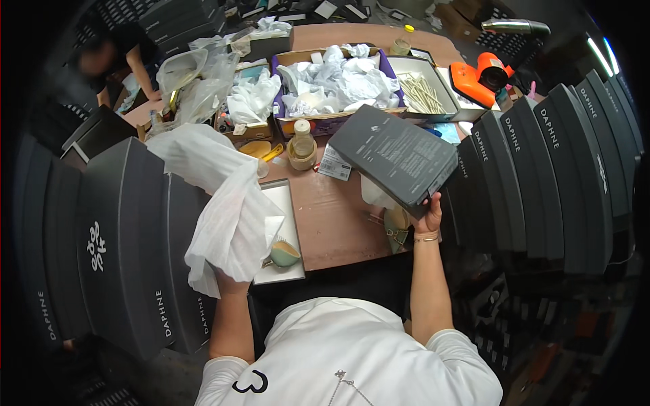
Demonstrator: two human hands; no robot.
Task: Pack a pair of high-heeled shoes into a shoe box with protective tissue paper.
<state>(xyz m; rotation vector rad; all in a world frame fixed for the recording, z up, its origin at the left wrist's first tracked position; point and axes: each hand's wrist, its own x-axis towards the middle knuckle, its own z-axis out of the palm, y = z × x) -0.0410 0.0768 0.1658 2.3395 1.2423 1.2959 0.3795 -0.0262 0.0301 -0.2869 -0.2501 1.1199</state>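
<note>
White tissue paper (pixel 227 203) is bunched up in my left hand (pixel 231 283); its folds hide most of the fingers. A dark grey shoebox (pixel 396 155) is tilted up in my right hand (pixel 428 218), gripped at its near right corner, with a printed face upward. Just right of the tissue, a shallow white-lined box part (pixel 292 271) lies at the table's near edge. In it is a pale green shoe (pixel 284 254), partly covered by the paper. Below the raised shoebox, another greenish shoe (pixel 396 220) with gold-coloured trim shows in part.
Stacked dark shoeboxes (pixel 118 250) rise at left, with more shoeboxes (pixel 542 169) at right. Behind stand a carton of crumpled paper (pixel 338 81), a box of sticks (pixel 423 95), an orange tool (pixel 477 81) and a small bottle (pixel 302 145). Another person (pixel 128 61) is at far left.
</note>
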